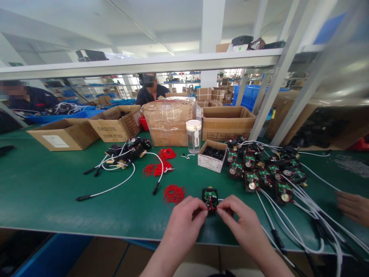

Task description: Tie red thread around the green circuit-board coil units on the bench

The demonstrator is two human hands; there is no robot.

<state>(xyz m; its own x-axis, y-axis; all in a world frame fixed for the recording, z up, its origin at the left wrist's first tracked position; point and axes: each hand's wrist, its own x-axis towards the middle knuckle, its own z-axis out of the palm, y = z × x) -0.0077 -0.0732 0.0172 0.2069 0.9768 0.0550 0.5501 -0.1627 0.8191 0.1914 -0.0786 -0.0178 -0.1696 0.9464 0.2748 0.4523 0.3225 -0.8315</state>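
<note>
Green paint is covering the long table (115,215), and a small black box (210,194) is sitting on it, right between two bare hands. Inside the box a green board is showing, and a thin red wire (212,209) is running along the side nearest the person.

The right hand (245,219) is pinching at the right end of that red wire with finger and thumb. The left hand (184,221) is bringing its finger and thumb close together at the box's near left corner. What is sitting between those two tips is too small to see, so I cannot tell if they are gripping.

Both hands seem to be working on the red wire, so handling this bit looks like the step in hand. I think the next move is calling for a tight little pinch, a slow pull, and the box keeping still.

A bunch of red wires (173,194) is lying near the left hand. More black boxes (252,181) with white cords are piling up on the right, and another person's hand (353,207) is reaching in beyond them.
</note>
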